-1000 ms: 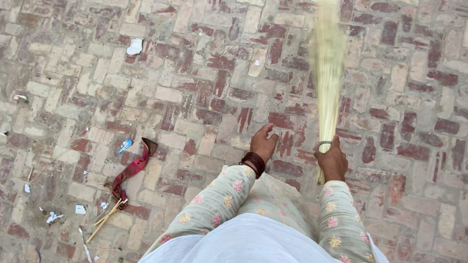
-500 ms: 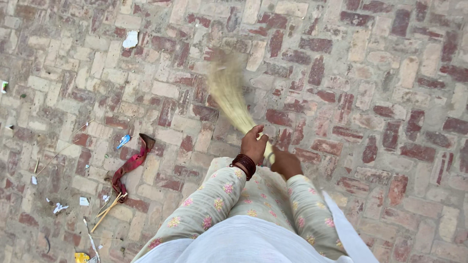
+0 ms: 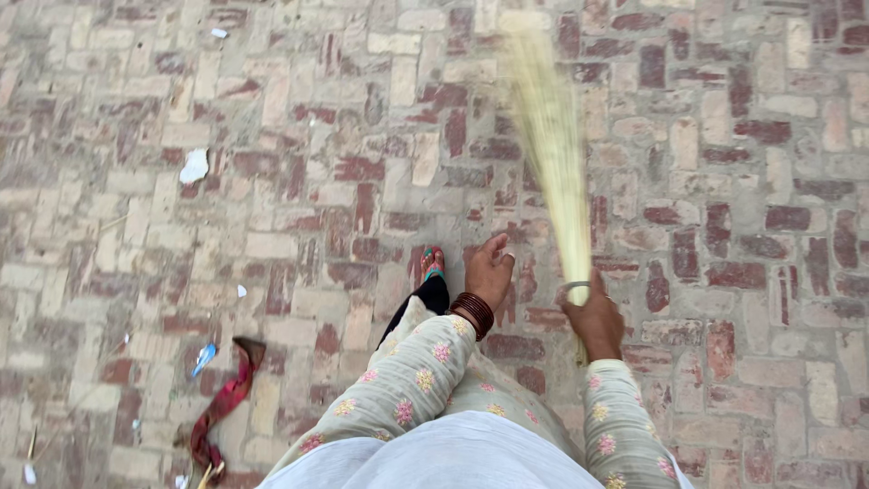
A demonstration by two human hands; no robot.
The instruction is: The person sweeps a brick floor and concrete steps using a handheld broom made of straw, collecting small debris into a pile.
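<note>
Straw-coloured bristles fan out over the brick floor [image 3: 742, 181] ahead of us: we hold a grass broom [image 3: 552, 154] in our right hand [image 3: 596, 319], the fingers [image 3: 579, 312] wrapped tight around its bound neck just below the metal ring. The broom head stretches away from those fingers toward the top of the view, blurred, so we cannot tell whether the tips touch the bricks. Our left hand [image 3: 487, 270] hangs free just beside the broom, its fingers loosely spread and holding nothing, dark bangles [image 3: 472, 310] at the wrist. One sandalled foot [image 3: 432, 264] shows just left of that hand.

As for progress, we judge the sweeping partly done. The bricks around and right of our fingers look bare of litter. Well to the left of them debris remains: a red cloth strip [image 3: 222, 406], a blue wrapper [image 3: 204, 358] beside it, a white paper scrap [image 3: 194, 167] farther up, and small white bits near the lower left edge. That side looks left to gather.
</note>
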